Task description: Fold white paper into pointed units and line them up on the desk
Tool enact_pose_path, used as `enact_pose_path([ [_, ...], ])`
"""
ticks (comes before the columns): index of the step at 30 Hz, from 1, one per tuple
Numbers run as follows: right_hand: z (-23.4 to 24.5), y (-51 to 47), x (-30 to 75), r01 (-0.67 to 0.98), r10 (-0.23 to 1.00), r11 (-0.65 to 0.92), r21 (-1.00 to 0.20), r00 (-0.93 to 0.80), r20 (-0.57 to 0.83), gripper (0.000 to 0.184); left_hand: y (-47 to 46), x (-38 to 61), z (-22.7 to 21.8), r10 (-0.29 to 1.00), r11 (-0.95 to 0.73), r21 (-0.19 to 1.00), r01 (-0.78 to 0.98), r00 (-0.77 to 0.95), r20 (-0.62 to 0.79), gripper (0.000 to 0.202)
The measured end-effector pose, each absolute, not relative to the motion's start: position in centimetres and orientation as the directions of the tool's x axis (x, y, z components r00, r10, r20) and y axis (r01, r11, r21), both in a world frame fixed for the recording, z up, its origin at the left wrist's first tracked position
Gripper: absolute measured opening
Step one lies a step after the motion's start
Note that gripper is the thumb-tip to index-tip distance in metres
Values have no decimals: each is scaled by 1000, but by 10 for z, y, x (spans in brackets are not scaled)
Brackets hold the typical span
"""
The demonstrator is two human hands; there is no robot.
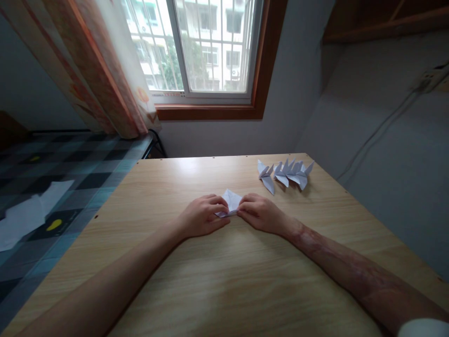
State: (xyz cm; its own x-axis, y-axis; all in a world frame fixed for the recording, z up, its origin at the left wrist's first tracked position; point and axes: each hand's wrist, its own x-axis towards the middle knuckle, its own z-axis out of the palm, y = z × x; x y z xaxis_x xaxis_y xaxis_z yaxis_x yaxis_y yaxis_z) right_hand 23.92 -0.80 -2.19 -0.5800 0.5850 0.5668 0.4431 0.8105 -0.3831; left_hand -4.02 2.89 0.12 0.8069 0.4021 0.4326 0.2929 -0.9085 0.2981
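A small folded piece of white paper lies on the light wooden table, near its middle. My left hand pinches its left side, fingers curled down on the paper. From the right, my right hand grips the other side, fingers also curled. The two hands nearly meet over the paper and hide its lower part. A row of several finished white paper cranes stands on the table farther back and to the right.
A bed with a dark checked cover runs along the table's left side, with white sheets of paper on it. Behind the table are a window and a curtain. A grey wall is at the right.
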Motion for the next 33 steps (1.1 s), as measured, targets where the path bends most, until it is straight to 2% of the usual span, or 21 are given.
enact_pose_path([
  [3, -22, -9, 239, 462, 678, 735, -497, -523, 517, 4, 29, -40, 0, 432, -894, 312, 321, 801, 414, 18],
  [7, -22, -12, 238, 452, 781, 617, -644, -454, 430, 25, 28, -37, 0, 541, -824, 412, 388, 754, 372, 14],
  [10, -22, -11, 237, 441, 788, 605, -663, -448, 422, 28, 26, -36, -1, 632, -756, 471, 455, 695, 344, 10],
  [14, -21, -9, 236, 426, 718, 690, -586, -505, 478, 14, 24, -36, -1, 621, -767, 454, 453, 700, 351, 17],
  [18, -21, -9, 237, 451, 637, 771, -450, -551, 539, 17, 25, -36, -2, 542, -831, 381, 405, 745, 390, 24],
  [24, -17, -12, 237, 487, 495, 855, -181, -660, 565, 20, 30, -38, -1, 442, -890, 323, 321, 779, 444, 25],
  [26, -14, -14, 237, 477, 473, 865, -155, -671, 571, 21, 30, -40, 1, 416, -904, 298, 307, 792, 447, 25],
  [33, -9, -16, 245, 431, 457, 879, -205, -637, 621, 18, 30, -45, 5, 335, -940, 226, 257, 822, 460, 28],
])
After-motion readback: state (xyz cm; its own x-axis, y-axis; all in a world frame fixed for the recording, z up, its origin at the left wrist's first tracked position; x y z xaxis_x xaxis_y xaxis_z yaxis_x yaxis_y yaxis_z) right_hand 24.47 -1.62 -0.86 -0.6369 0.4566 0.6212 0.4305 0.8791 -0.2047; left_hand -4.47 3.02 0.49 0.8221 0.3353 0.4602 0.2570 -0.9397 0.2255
